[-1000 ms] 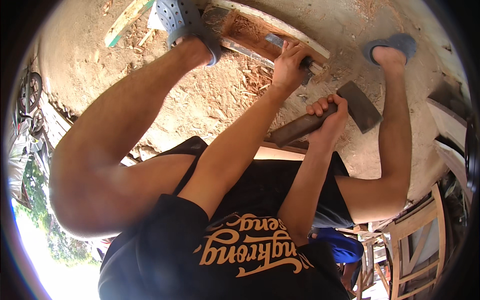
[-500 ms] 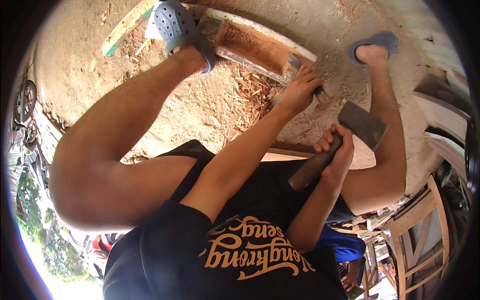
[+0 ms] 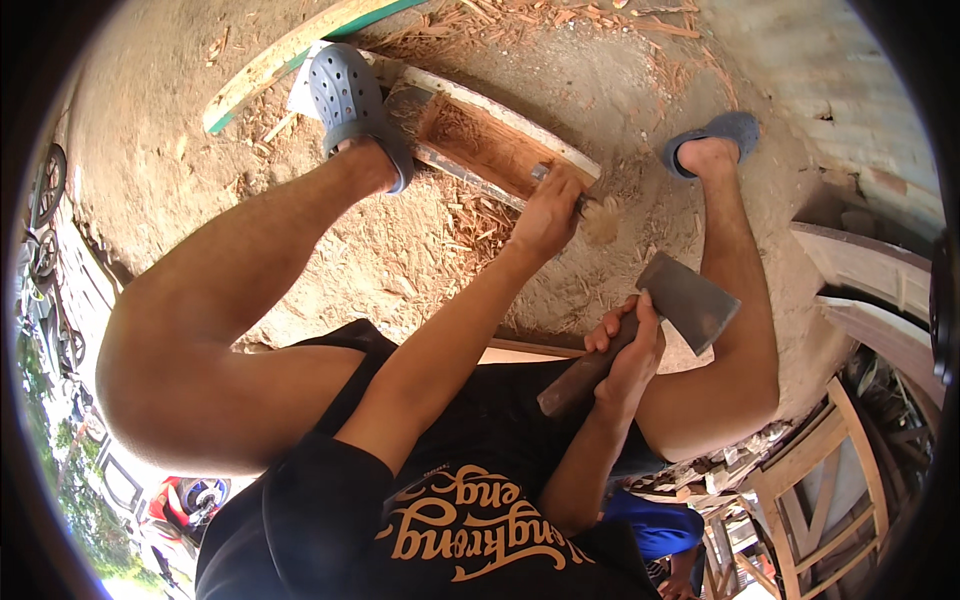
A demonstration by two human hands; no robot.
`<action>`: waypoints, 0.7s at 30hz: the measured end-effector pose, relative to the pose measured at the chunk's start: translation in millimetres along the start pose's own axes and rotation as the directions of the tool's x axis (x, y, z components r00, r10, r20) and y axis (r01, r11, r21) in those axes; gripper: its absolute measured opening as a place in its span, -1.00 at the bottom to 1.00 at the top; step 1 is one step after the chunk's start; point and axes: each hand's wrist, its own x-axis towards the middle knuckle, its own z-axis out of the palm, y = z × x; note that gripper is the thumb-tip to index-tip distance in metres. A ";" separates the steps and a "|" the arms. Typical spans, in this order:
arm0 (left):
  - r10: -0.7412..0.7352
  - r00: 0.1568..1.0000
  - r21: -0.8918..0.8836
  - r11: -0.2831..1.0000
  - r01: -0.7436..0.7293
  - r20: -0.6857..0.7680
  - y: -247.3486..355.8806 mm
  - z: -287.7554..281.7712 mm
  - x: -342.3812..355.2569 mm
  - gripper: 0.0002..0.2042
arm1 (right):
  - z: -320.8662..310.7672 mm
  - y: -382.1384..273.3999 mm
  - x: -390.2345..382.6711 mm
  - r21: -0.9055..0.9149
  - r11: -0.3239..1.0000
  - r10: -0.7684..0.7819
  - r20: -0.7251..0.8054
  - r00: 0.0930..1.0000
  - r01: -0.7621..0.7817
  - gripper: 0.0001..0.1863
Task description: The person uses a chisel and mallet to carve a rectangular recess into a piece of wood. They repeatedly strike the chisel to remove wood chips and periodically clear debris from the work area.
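My left hand is closed around a chisel. Its metal end lies at the near right end of a hollowed wooden piece, and its handle end pokes out past my fingers. My right hand grips the handle of a mallet with a dark, blocky head. The mallet is held above the ground by my right leg, apart from the chisel. The wooden piece has a long recess with bare brown wood inside and pale, worn edges. My left foot, in a grey-blue clog, rests at its left end.
Wood shavings litter the dirt ground. A curved board with a green edge lies at the far left. Curved wooden parts and a wooden frame stand at right. A person in a blue garment is at lower right.
The view has shifted, so the scene sits lower and further left. Both hands keep their grips, and the chisel and mallet stay in much the same place relative to the wood.
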 end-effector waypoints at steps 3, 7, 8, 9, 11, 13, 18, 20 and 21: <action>0.087 0.996 0.092 0.992 -0.084 -0.023 -4.6 11.9 -8.7 -0.81 | 12.2 1.2 6.2 0.058 0.991 -0.116 -0.061 0.991 0.120 -0.70; 0.033 0.999 0.039 0.999 -0.031 -0.038 0.1 14.0 -7.0 -0.82 | 23.8 30.5 37.9 -0.020 0.993 -0.117 -0.083 0.990 0.116 -0.68; 0.009 0.999 0.007 1.000 -0.009 -0.032 3.5 12.6 -3.6 -0.82 | 20.3 38.5 44.0 -0.093 0.992 -0.094 -0.058 0.994 0.089 -0.67; -0.022 1.000 0.010 1.000 0.022 -0.017 -0.6 7.4 -5.9 -0.82 | 25.2 29.9 39.2 -0.165 0.975 0.157 0.017 0.987 -0.152 -0.67; -0.066 0.998 -0.005 0.998 0.066 0.013 -2.6 3.6 -4.5 -0.80 | 24.0 18.3 29.7 -0.007 0.993 0.115 0.048 0.992 -0.114 -0.67; 0.010 1.000 0.079 0.997 -0.009 -0.004 -0.7 10.4 -5.1 -0.79 | 28.4 13.3 23.8 0.129 0.992 -0.005 -0.052 0.999 0.012 -0.69; 0.067 0.998 0.223 0.973 -0.067 0.008 -6.5 20.6 -6.7 -0.78 | 33.3 38.1 36.1 0.053 0.996 0.080 -0.107 0.991 -0.074 -0.73; 0.073 0.997 0.251 0.965 -0.073 0.010 -7.2 20.6 -7.5 -0.77 | 30.1 30.9 32.3 0.026 0.997 0.076 -0.115 0.990 -0.074 -0.73; 0.065 0.998 0.254 0.965 -0.068 0.022 -2.1 23.6 -14.0 -0.77 | 21.8 32.9 29.3 0.109 0.994 0.001 -0.164 0.986 0.017 -0.75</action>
